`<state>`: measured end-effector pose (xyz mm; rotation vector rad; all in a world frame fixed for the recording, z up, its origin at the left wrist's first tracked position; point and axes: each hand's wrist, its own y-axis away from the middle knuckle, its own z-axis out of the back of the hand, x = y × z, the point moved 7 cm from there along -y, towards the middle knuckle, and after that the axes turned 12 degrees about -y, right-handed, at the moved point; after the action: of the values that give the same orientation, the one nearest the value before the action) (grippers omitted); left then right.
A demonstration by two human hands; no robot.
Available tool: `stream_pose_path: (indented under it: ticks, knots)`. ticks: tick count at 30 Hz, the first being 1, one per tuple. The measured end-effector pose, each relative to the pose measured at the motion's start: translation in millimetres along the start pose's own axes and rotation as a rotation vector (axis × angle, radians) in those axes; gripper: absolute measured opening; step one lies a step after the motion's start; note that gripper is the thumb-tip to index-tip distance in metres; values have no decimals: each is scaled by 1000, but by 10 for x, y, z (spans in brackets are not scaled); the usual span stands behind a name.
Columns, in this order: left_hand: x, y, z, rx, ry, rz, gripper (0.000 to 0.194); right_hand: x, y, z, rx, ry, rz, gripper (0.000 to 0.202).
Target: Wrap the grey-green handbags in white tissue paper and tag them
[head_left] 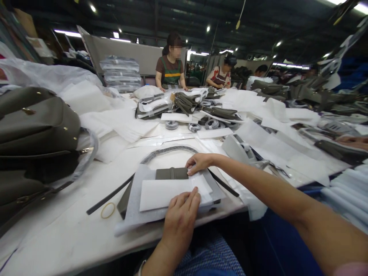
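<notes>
In the head view, an olive-grey bag [171, 173] lies flat near the table's front edge, mostly covered by white wrapping paper [135, 209]. Across it rests a folded white foam sheet [161, 194]. My left hand [182, 212] lies on this sheet, fingers stretched out and pressing its right part. My right hand [199, 163] is at the right end of the bag's bare olive strip, fingers bent in a pinch beside some clear film; what sits between the fingertips is hidden. A film-wrapped handle [169, 149] arches behind the bag. Dark strap ends [110, 193] stick out at both sides.
A large olive bag [37, 126] stands at left. A rubber band [107, 210] lies beside the work. Wrapped bags [184, 101], coiled wrapped straps [171, 125] and foam sheets [120, 122] cover the table's back. Co-workers [171, 69] are across the table. Rolled white sheets [347, 191] are at right.
</notes>
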<state>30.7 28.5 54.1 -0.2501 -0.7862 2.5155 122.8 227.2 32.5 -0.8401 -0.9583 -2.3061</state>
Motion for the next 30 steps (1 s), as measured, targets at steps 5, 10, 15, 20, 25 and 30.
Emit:
stream_pose_path:
  ticks: [5,10,15,20,25,30]
  knots:
    - [5,11,-22,12,-8,-14,42,68,104,79,-200,-27,51,26]
    - [13,6,-28,21,8,-33,36,398,728,24,-629,45,174,32]
    - [25,-27,60,47,38,-9,26,635,1397,-753,-643,287,455,42]
    - [45,38,262,104,15,-231,39,434,1534,-1256,-713,550,549,74]
    - [508,251,523,202,-320,-353,55,355,1453,-1204,-698,623,562,74]
    - [892,449,555,194,-402,-337,54,425,1521,-1156,-739,624,563,64]
